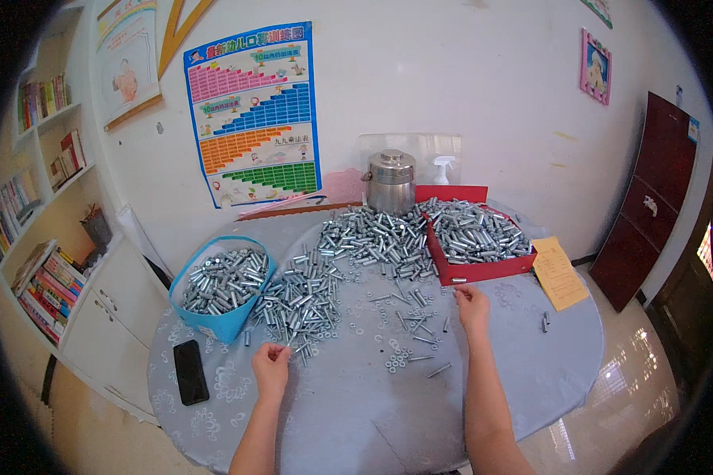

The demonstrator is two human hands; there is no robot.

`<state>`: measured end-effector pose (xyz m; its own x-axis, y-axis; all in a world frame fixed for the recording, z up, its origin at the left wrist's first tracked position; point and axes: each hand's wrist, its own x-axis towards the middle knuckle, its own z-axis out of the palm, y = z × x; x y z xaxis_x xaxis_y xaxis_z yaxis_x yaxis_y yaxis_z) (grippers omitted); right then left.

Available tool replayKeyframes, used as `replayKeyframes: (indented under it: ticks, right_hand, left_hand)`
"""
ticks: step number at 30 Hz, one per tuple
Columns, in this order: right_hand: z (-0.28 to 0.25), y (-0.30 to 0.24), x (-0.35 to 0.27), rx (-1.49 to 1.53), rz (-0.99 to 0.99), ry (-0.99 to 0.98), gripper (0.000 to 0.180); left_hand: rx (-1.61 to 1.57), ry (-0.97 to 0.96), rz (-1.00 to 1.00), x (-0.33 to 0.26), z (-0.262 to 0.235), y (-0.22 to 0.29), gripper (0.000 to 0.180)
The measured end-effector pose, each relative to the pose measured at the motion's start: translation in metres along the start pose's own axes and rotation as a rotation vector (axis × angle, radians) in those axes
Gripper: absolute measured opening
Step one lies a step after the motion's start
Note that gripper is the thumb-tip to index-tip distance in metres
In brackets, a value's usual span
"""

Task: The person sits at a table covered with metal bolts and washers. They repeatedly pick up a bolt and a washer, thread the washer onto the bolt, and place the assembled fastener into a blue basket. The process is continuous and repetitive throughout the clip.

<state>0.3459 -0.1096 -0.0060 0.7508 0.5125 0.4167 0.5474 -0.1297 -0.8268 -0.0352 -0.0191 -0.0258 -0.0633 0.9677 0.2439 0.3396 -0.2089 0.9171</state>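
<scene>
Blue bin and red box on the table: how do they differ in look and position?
The blue bin has a curved rim; the red box is straight-sided and cornered. The bin stands on the person's left, near the black phone; the box sits on the right, beside the yellow paper. Both are open-topped and heaped with silvery metal fasteners.

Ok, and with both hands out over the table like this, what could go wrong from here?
The right hand is close to the front of the red box; a bump might shake loose some of its heaped metal pieces.
The small washers lie loose between the forearms, so a sweeping arm could scatter them.
The blue basket is filled near its rim, and a knock from the left hand might spill it.
</scene>
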Motion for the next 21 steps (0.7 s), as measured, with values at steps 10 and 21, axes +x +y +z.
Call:
replayKeyframes:
  ticks: [10,21]
  right_hand:
    - [-0.006,-0.006,-0.018,-0.603,0.143,-0.380,0.028]
    - [0.039,-0.064,-0.050,0.593,0.232,-0.826,0.026]
  left_hand:
    - [-0.337,-0.312,-0.057,-0.034,0.030,0.026,0.012]
    - [-0.424,-0.533,-0.142,-0.059,0.035,0.023,0.012]
